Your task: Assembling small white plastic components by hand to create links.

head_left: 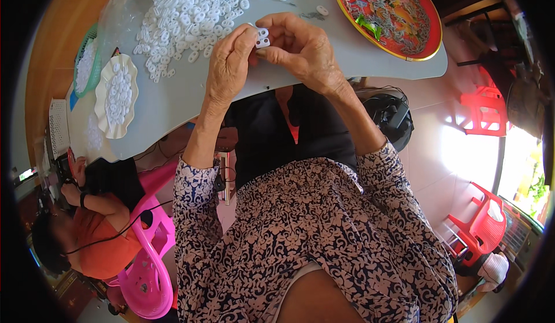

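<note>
Small white plastic pieces with oval holes (262, 38) are pinched between my hands above the table's near edge. My left hand (230, 66) is closed on them, thumb and fingers pressed together. From the other side my right hand (306, 54) grips them with its thumb tip and curled fingers. Just beyond lies a large heap of similar white two-holed pieces (188, 17), spread over the grey tabletop (358, 63). To the right stands a round red tray (429, 48) with a gold rim and floral print, holding many small grey metal parts and a green wrapper (368, 27).
At left are a cream scalloped dish (101, 106) of white pieces and a green basket (79, 80). A co-worker in an orange top (107, 245) sits on a pink chair (153, 277). Red stools (485, 112) and a black bag (390, 118) are on the right.
</note>
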The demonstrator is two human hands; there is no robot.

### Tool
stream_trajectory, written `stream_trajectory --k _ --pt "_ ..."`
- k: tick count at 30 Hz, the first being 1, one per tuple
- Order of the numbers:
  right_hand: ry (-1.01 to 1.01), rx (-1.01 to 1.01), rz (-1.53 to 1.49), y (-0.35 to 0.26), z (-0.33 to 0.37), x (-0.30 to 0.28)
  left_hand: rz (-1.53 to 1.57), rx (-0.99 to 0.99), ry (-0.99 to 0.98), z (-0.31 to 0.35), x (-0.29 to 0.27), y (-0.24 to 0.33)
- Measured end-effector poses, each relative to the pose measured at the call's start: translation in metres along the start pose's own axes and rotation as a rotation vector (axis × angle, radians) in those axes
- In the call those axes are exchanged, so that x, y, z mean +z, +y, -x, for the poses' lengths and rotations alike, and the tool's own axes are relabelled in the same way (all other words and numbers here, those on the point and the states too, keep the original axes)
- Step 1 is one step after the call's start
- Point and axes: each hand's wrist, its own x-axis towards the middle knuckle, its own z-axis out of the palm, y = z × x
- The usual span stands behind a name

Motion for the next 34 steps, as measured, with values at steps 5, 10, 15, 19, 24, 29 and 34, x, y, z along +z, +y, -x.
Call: stream_trajectory --k 5,10,15,19,24,29,34 --pt "-0.007 -0.026 0.095 0.001 0.002 0.000 -0.021 -0.007 -0.008 0.001 0.000 0.000" --pt "0.073 -0.123 0.044 0.008 0.001 0.002 -0.031 0.015 -0.025 0.000 -0.001 0.000" --pt "-0.007 -0.059 0.211 -0.001 0.004 0.000 -0.021 -0.019 -0.059 0.001 -0.004 -0.003" --pt "0.007 -0.111 0.096 0.005 0.002 0.000 -0.021 -0.010 -0.046 0.002 -0.002 0.000" --pt "0.094 -0.122 0.298 -0.002 0.003 0.006 0.029 0.002 -0.035 0.003 -0.001 -0.006" --pt "0.133 -0.190 0.344 0.000 0.003 0.008 -0.026 0.014 -0.042 0.003 -0.003 -0.006" --pt "0.125 -0.212 0.401 -0.003 0.004 0.006 -0.055 0.051 -0.062 0.002 -0.002 -0.007"
